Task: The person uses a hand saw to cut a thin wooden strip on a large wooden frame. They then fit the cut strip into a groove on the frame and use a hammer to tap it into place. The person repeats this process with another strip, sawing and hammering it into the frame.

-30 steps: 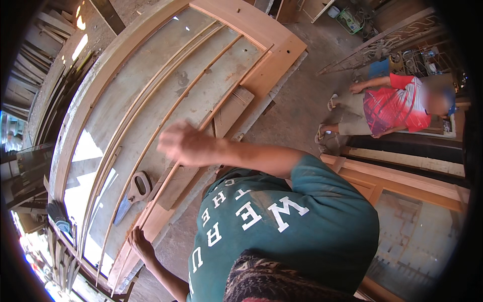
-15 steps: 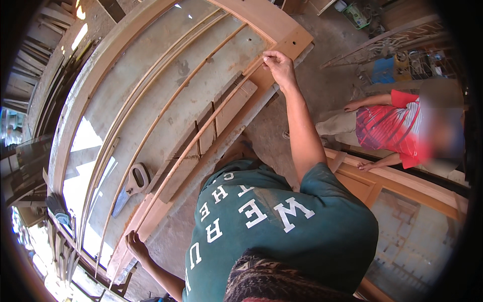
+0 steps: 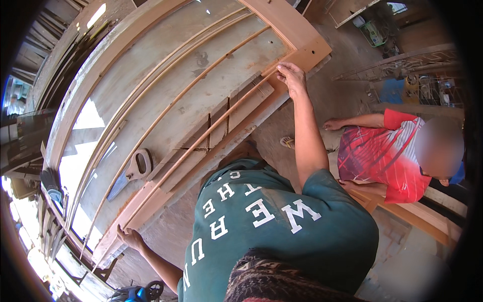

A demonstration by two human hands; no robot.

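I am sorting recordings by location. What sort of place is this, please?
Probably a carpentry workshop: a handsaw, thin wooden strips and a large curved wooden frame are in view.

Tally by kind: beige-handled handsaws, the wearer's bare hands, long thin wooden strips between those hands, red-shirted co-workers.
Beige-handled handsaw: 1
Wearer's bare left hand and right hand: 2
Long thin wooden strip between them: 1
Red-shirted co-worker: 1
Total: 5

Right-hand grip pinches a long thin wooden strip near its upper end, left-hand grip at its lower-left stretch, the strip slanting over pale boards along a curved wooden frame, handsaw and other thin strips farther in, person in red shirt off to the right.
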